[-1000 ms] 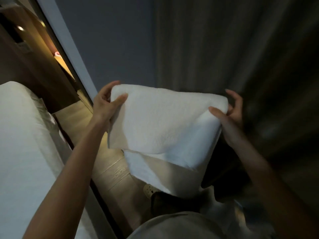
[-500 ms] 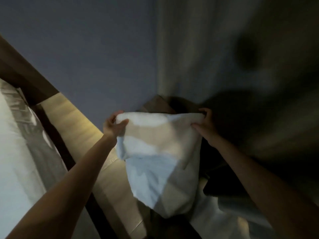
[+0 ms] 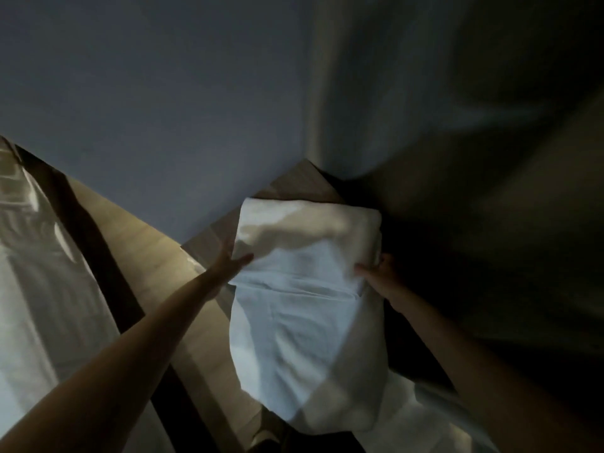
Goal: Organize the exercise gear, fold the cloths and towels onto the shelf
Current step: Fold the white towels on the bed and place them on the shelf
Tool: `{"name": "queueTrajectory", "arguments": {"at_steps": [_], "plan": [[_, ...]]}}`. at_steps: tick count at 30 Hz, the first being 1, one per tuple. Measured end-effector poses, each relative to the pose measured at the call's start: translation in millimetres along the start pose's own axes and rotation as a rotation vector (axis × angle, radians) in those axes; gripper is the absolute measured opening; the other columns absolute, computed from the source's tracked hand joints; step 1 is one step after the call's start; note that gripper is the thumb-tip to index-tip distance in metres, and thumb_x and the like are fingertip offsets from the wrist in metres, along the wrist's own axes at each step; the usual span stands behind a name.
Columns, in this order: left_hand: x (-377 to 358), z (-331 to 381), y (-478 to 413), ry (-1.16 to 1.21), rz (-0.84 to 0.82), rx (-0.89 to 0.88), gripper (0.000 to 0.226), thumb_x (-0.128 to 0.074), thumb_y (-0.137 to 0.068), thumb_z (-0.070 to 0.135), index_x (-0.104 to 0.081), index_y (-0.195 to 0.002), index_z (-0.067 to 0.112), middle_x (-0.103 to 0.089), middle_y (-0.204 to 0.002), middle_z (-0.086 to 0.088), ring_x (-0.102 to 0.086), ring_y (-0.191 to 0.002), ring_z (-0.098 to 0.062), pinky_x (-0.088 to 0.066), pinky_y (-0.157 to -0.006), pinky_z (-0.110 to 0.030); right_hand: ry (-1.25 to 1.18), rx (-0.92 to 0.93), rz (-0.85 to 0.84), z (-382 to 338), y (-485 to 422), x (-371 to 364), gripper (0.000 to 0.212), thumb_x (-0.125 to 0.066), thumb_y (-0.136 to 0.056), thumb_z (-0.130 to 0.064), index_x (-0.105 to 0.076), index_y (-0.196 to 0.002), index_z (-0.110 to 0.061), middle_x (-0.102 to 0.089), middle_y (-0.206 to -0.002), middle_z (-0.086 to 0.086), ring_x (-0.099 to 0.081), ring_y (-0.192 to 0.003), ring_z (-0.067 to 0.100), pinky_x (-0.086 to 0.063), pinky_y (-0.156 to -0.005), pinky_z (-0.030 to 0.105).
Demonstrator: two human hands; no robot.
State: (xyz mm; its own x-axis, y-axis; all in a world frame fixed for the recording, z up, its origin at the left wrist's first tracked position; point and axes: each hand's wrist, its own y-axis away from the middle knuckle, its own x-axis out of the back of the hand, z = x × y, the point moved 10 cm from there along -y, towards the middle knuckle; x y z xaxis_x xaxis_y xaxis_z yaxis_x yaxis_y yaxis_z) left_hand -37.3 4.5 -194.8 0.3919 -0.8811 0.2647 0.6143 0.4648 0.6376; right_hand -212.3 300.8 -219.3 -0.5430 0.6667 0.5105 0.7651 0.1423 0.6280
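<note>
Between left hand [image 3: 225,260] and right hand [image 3: 376,272], towel [image 3: 307,289] edges

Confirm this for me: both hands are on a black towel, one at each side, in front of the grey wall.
Not quite: the towel is white, not black, as the head view shows. The rest stands: the left hand touches its left side, the right hand holds its right side, and the grey wall is behind it.

Wooden shelf [image 3: 294,181] in corner — white towel [image 3: 304,305] lies on top, lower part overhanging front edge.
</note>
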Motion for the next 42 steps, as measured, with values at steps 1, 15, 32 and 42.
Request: {"name": "queueTrajectory", "arguments": {"at_steps": [1,15,32,42], "plan": [[-6,-11,-4,0.037,0.002,0.035,0.066,-0.060,-0.093,0.015,-0.023,-0.147,0.009,-0.040,-0.144,-0.016,-0.046,-0.126,-0.030,-0.043,-0.104,-0.046,0.003,-0.017,-0.006,8,2,-9,0.073,-0.072,-0.084,-0.025,-0.034,-0.139,0.002,-0.046,-0.136,0.021,-0.050,-0.120,0.035,-0.045,-0.093,0.038],[0,-87,-49,0.150,0.254,0.153,0.050,-0.070,-0.085,0.016,-0.053,-0.127,-0.005,-0.059,-0.121,-0.028,-0.057,-0.112,-0.043,-0.047,-0.096,-0.054,-0.186,0.045,0.113,2,8,-11,0.048,-0.055,-0.090,-0.004,-0.043,-0.136,0.000,-0.050,-0.131,0.021,-0.052,-0.114,0.035,-0.039,-0.081,0.030],[12,-52,-1,-0.272,0.505,-0.188,0.040,-0.075,-0.079,0.017,-0.051,-0.104,0.000,-0.055,-0.103,-0.022,-0.054,-0.091,-0.034,-0.044,-0.071,-0.034,-0.289,0.180,0.152,39,28,8,0.062,-0.054,-0.086,0.006,-0.032,-0.143,-0.005,-0.037,-0.144,0.020,-0.038,-0.131,0.037,-0.035,-0.107,0.053],[-24,-39,27,-0.580,0.446,-0.271,0.051,-0.068,-0.080,0.009,-0.050,-0.127,0.005,-0.049,-0.121,-0.020,-0.045,-0.108,-0.034,-0.041,-0.087,-0.039,0.226,0.223,0.225,38,31,10,0.063,-0.047,-0.087,0.009,-0.036,-0.146,-0.010,-0.030,-0.152,0.018,-0.027,-0.140,0.035,-0.022,-0.114,0.041]]}}
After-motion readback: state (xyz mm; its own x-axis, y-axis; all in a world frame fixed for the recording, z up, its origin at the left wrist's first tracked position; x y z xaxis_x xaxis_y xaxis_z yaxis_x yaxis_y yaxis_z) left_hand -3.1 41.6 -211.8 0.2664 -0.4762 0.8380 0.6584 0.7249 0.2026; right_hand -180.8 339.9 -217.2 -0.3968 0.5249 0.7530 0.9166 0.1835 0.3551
